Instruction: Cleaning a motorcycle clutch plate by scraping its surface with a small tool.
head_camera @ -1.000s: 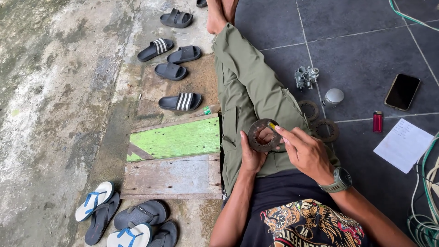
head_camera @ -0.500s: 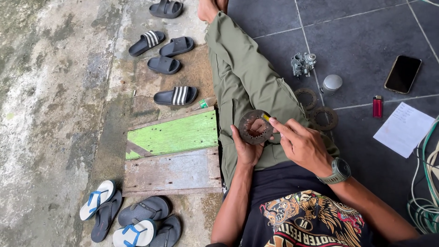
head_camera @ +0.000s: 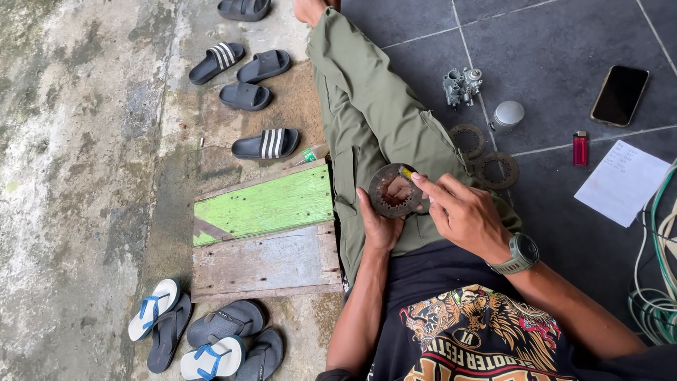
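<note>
Both hands work together: left hand (head_camera: 381, 224) grips a rusty round metal ring plate (head_camera: 393, 189), right hand (head_camera: 462, 212) pinches a small yellow-tipped tool (head_camera: 407, 172) against its rough rim.

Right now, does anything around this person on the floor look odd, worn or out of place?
The ring-shaped metal disc held in the left hand looks rusty and worn, and the right hand presses a small yellow-tipped tool to its rim. Two similar rings lie loose on the dark tiles beside a small metal engine part. Nothing is spilled.
</note>
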